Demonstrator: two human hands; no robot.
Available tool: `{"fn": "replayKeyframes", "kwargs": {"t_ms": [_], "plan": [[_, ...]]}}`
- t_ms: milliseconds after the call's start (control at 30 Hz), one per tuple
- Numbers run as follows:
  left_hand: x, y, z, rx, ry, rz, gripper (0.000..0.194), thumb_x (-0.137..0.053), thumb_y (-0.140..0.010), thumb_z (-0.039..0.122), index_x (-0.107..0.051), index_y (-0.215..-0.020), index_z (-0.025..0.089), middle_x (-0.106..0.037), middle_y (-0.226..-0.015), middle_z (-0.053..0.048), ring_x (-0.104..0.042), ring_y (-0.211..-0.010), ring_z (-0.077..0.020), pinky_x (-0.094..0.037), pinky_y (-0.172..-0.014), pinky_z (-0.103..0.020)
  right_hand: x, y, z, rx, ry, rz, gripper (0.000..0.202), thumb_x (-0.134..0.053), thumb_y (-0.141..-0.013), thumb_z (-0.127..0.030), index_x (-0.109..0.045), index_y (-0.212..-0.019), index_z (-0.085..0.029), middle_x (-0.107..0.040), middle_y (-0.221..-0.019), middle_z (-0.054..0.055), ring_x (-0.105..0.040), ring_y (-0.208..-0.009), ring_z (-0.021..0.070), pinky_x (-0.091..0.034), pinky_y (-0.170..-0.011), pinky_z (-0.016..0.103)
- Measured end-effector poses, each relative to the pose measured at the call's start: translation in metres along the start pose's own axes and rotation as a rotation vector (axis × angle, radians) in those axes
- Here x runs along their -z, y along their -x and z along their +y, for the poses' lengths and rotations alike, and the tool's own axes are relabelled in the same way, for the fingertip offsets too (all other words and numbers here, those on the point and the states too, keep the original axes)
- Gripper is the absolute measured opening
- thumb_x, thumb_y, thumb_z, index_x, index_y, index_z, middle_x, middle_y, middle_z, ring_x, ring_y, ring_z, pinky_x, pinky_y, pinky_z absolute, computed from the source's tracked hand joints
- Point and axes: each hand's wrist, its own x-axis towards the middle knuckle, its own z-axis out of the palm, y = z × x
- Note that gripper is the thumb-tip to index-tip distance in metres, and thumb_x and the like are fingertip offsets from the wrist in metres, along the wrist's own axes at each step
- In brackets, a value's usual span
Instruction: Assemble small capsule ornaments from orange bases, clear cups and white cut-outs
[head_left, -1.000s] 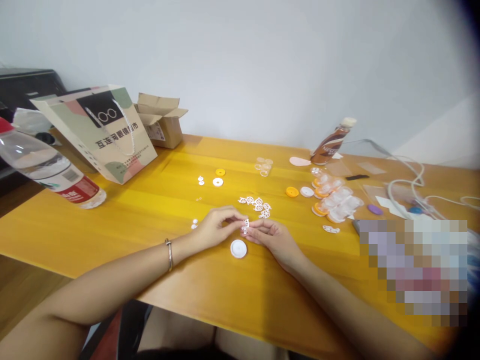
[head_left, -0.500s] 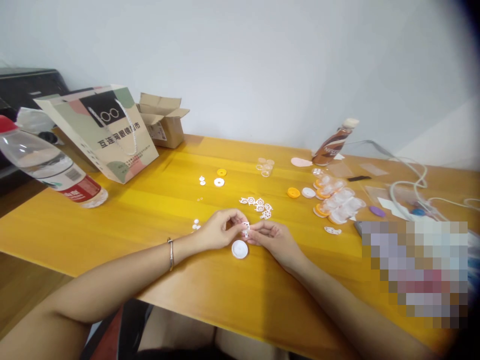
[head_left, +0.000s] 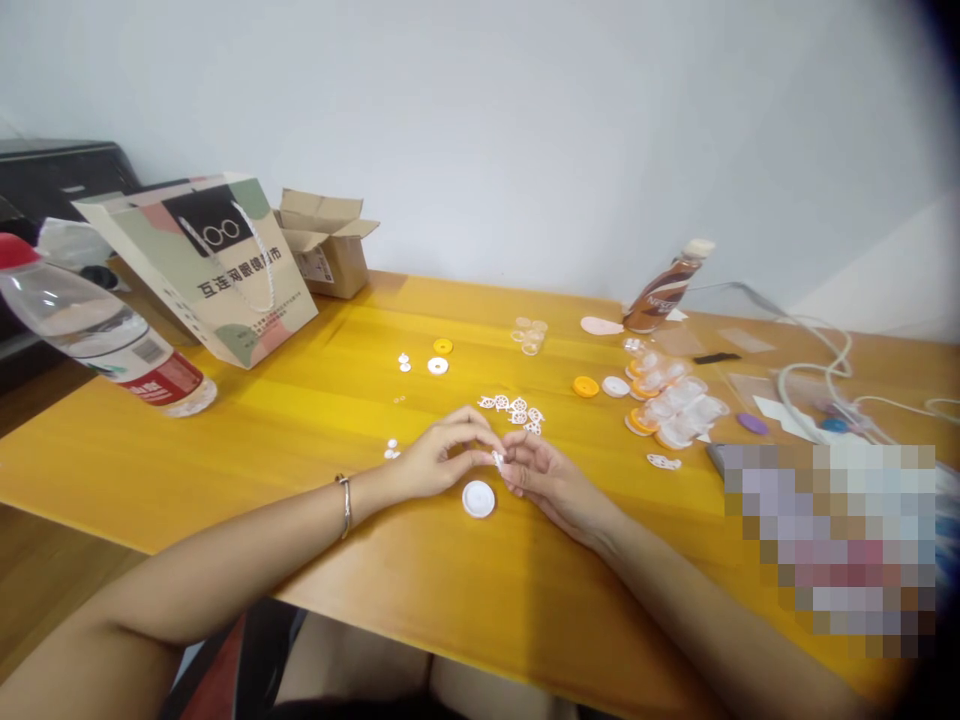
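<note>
Between the fingertips of my left hand (head_left: 448, 455) and my right hand (head_left: 551, 478) is a small white plastic piece (head_left: 498, 461), pinched from both sides. My fingers cover most of it. Just below them on the table lies a round white disc with a raised rim (head_left: 478, 498). Beyond my fingers sits a loose group of white spoked plastic pieces (head_left: 517, 405). Close to my left wrist are a few tiny white caps (head_left: 391, 449). A flat white piece with holes (head_left: 664, 462) lies to the right of my right hand.
Yellow and white discs (head_left: 441, 348) and clear round parts (head_left: 531, 335) lie farther back on the wooden table (head_left: 360, 590). At right are stacked clear cases (head_left: 679, 405), cables (head_left: 814, 370) and a brown drink bottle (head_left: 667, 287). A water bottle (head_left: 105, 335), paper bag (head_left: 217, 265) and carton (head_left: 330, 245) stand left.
The held white piece has turned from face-on to nearly edge-on and shifted slightly right. My left fingers have moved right, closer to my right fingers. The disc below stays in place.
</note>
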Motion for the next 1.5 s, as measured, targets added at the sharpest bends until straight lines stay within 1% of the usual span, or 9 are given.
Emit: {"fn": "replayKeyframes", "kwargs": {"t_ms": [233,400,500,600,700,900,1100,1233,1500], "plan": [[0.010,-0.002,-0.006,0.025,-0.265,-0.051,0.039,-0.043,-0.088,0.025,-0.038,-0.127,0.021,-0.044,-0.128,-0.011,-0.037,-0.122,-0.0199,-0.030,-0.103,-0.042,-0.001,0.001,0.000,0.002,-0.002,0.061,0.024,-0.072,-0.064,-0.028,-0.061,-0.084,-0.021,-0.053,-0.065,-0.004,-0.044,-0.055,0.0065,-0.035,-0.054,0.021],[0.009,-0.004,-0.023,0.078,-0.596,-0.169,0.052,-0.034,-0.091,0.031,-0.016,-0.138,0.018,-0.028,-0.142,-0.013,-0.022,-0.132,-0.0245,-0.025,-0.103,-0.047,0.000,0.000,0.001,0.012,0.003,0.055,0.020,-0.070,-0.067,-0.028,-0.060,-0.084,-0.021,-0.055,-0.066,-0.004,-0.050,-0.059,0.0085,-0.039,-0.058,0.023],[0.007,-0.005,-0.026,0.004,-0.703,-0.178,0.043,-0.034,-0.091,0.024,-0.028,-0.133,0.019,-0.042,-0.134,-0.010,-0.033,-0.127,-0.0211,-0.027,-0.100,-0.043,-0.001,0.000,0.001,0.005,0.002,0.065,0.021,-0.070,-0.067,-0.027,-0.060,-0.084,-0.021,-0.056,-0.067,-0.003,-0.052,-0.060,0.0087,-0.041,-0.060,0.023],[0.006,-0.006,-0.025,-0.056,-0.753,-0.139,0.031,-0.037,-0.089,0.018,-0.046,-0.118,0.019,-0.058,-0.114,-0.008,-0.052,-0.106,-0.0176,-0.033,-0.093,-0.038,-0.001,0.000,0.000,-0.005,-0.014,0.081,0.022,-0.070,-0.066,-0.027,-0.060,-0.084,-0.021,-0.056,-0.068,-0.003,-0.054,-0.061,0.0089,-0.043,-0.061,0.023],[0.006,-0.005,-0.024,-0.072,-0.776,-0.133,0.023,-0.037,-0.089,0.017,-0.055,-0.105,0.017,-0.063,-0.095,-0.006,-0.056,-0.088,-0.0161,-0.038,-0.081,-0.032,-0.001,0.000,0.000,-0.010,-0.033,0.097,0.022,-0.070,-0.065,-0.025,-0.060,-0.084,-0.021,-0.058,-0.069,-0.004,-0.055,-0.061,0.0086,-0.044,-0.063,0.024],[0.009,-0.002,-0.025,-0.062,-0.728,-0.025,0.025,-0.041,-0.087,0.013,-0.057,-0.106,0.018,-0.061,-0.089,-0.006,-0.051,-0.088,-0.0182,-0.039,-0.077,-0.032,0.001,0.000,0.001,-0.018,-0.068,0.101,0.023,-0.070,-0.066,-0.023,-0.060,-0.086,-0.023,-0.059,-0.071,-0.005,-0.058,-0.064,0.0072,-0.046,-0.068,0.022],[0.008,-0.001,-0.018,-0.014,-0.286,0.081,0.021,-0.044,-0.087,0.016,-0.060,-0.101,0.016,-0.056,-0.088,-0.005,-0.053,-0.082,-0.0127,-0.045,-0.077,-0.027,0.001,-0.001,0.001,-0.022,-0.112,0.120,0.023,-0.073,-0.063,-0.021,-0.061,-0.083,-0.023,-0.059,-0.076,-0.005,-0.059,-0.070,0.0071,-0.046,-0.078,0.024],[0.006,0.000,-0.012,0.058,-0.171,0.152,0.026,-0.050,-0.085,0.018,-0.057,-0.110,0.018,-0.056,-0.085,-0.003,-0.053,-0.080,-0.0114,-0.045,-0.076,-0.026,0.001,-0.003,0.003,-0.022,-0.114,0.132,0.027,-0.075,-0.061,-0.020,-0.062,-0.084,-0.023,-0.059,-0.079,-0.005,-0.060,-0.073,0.0074,-0.046,-0.082,0.026],[0.003,0.000,-0.010,0.126,-0.013,0.155,0.020,-0.056,-0.081,0.020,-0.062,-0.100,0.016,-0.058,-0.090,-0.005,-0.056,-0.079,-0.0108,-0.047,-0.069,-0.022,0.002,-0.003,0.003,0.017,0.006,0.094,0.031,-0.075,-0.061,-0.019,-0.062,-0.089,-0.022,-0.062,-0.086,-0.002,-0.058,-0.077,0.0087,-0.043,-0.083,0.027]]}}
